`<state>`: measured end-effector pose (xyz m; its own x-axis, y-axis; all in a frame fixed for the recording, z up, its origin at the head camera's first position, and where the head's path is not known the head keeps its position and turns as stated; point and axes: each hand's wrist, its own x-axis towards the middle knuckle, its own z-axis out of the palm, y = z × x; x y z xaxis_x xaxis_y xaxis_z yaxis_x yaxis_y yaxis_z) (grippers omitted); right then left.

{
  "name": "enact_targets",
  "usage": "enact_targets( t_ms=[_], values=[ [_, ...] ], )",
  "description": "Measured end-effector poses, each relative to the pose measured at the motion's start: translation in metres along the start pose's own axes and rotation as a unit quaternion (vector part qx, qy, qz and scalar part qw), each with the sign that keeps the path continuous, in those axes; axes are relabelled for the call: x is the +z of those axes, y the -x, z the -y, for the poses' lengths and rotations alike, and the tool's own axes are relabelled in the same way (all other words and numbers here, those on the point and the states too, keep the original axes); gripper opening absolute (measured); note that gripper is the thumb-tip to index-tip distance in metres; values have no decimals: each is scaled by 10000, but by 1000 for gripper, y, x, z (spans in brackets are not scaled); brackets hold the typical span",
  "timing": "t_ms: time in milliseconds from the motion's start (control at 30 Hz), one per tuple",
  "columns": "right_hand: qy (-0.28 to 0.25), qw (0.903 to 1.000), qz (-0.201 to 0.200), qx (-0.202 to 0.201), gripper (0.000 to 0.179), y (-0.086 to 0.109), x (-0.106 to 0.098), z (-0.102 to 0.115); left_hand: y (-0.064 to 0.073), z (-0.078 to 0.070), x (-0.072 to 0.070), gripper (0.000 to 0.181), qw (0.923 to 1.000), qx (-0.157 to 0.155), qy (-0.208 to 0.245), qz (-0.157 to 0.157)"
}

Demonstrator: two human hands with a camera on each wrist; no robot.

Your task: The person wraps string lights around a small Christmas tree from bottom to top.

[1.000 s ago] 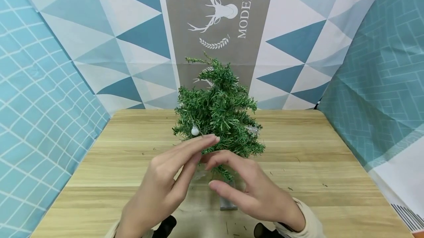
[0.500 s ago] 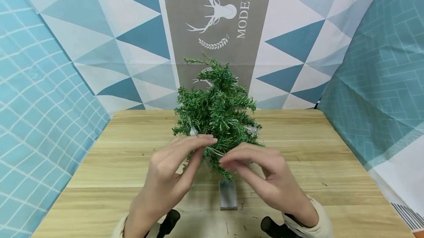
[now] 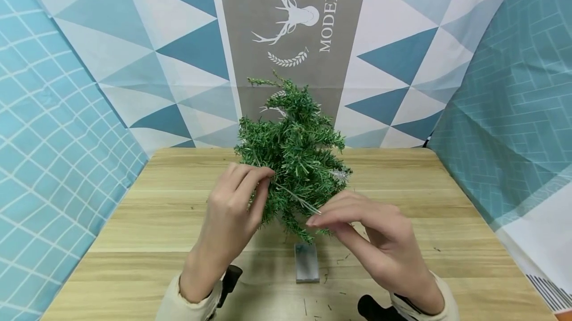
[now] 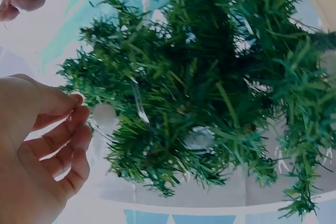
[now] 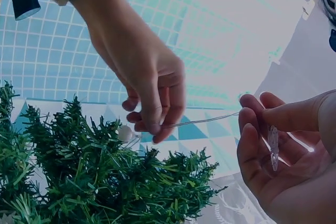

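Note:
A small artificial Christmas tree (image 3: 292, 147) stands on the table ahead of me. Thin clear string-light wire (image 3: 297, 198) stretches in front of it between both hands. My left hand (image 3: 234, 207) pinches the wire at the tree's left side, close to a round white bulb (image 5: 125, 133). To the right, my right hand (image 3: 373, 236) pinches the wire's other stretch between thumb and fingers. A clear flat ornament (image 5: 273, 148) hangs by that palm in the right wrist view. Another clear snowflake (image 3: 340, 175) sits among the right-hand branches.
A grey rectangular block (image 3: 306, 262) lies on the wooden table (image 3: 156, 226) in front of the tree. Small green bits are scattered around it. Patterned cloth (image 3: 192, 63) hangs behind and at both sides.
My right hand has come to pinch the wire and drawn it out rightward, away from the tree. My left hand has shifted slightly up and left, over the white bulb.

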<state>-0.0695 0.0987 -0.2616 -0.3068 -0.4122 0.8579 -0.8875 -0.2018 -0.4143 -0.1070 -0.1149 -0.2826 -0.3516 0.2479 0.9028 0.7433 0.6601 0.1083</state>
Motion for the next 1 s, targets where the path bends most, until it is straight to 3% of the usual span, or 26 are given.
enact_targets(
  t_ms=[233,433,667,833,1000],
  values=[
    [-167,9998,-54,-54,28,2,1,-2,5,9,4,15,9999,-140,-72,69],
    [-390,9991,76,-137,30,26,-8,-22,6,14,12,18,9995,-265,-153,126],
    [-859,9955,-149,-367,27,44,-27,-37,2,17,25,26,9991,-272,-252,192],
    [-1031,9938,-202,-377,25,34,-31,-28,-1,21,28,16,9992,-270,-275,-83],
    [-1074,9933,-116,-420,26,25,-35,-25,-6,23,26,10,9985,-243,65,-482]
  ],
)
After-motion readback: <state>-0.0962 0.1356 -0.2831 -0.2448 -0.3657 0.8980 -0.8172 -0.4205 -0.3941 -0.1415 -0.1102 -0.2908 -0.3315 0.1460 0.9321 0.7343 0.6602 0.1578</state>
